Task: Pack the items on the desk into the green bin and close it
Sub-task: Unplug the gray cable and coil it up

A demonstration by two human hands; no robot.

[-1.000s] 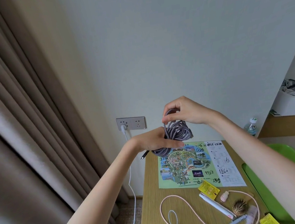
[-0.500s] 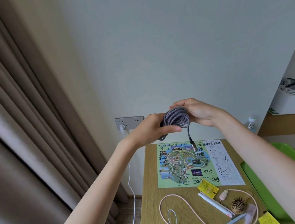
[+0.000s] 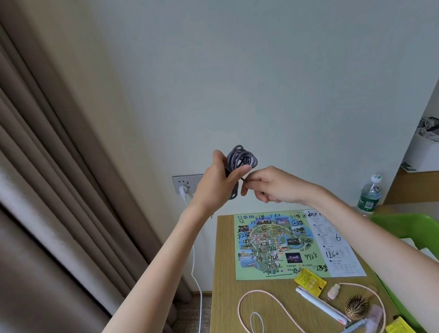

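- Currently my left hand (image 3: 216,182) is raised in front of the wall, with fingers and thumb curled round the coiled cable (image 3: 240,159), a grey-purple braided bundle standing upright in that grip.
- My right hand (image 3: 270,185) sits just beside it. Thumb and forefinger are pinched together on the cable's dark loose end, right under the bundle, and the other fingers are curled in.
- So the coiled cable is in the air, held by both hands, above and beyond the tabletop's far left corner.
- The green bin (image 3: 415,231) stands off the tabletop's right edge. My right forearm hides much of it, and I cannot tell what is inside.
- On the tabletop (image 3: 223,285), a printed map sheet (image 3: 273,244) covered in handwriting lies flat along the far edge.
- Toward the near edge a pink cable (image 3: 238,306) lies in a wide loop.
- A white pen (image 3: 319,303) lies diagonally inside that loop, and a yellow packet (image 3: 309,280) touches its far tip.
- A hairbrush (image 3: 356,309) lies near the right edge, just beside the pen's near end.
- A second yellow packet (image 3: 398,327) sits at the near right corner.
- A water bottle (image 3: 369,194) stands beyond the far right corner.
- A wall socket (image 3: 188,182) sits behind my left hand, and a white cord (image 3: 196,274) hangs from it past the tabletop's left edge.
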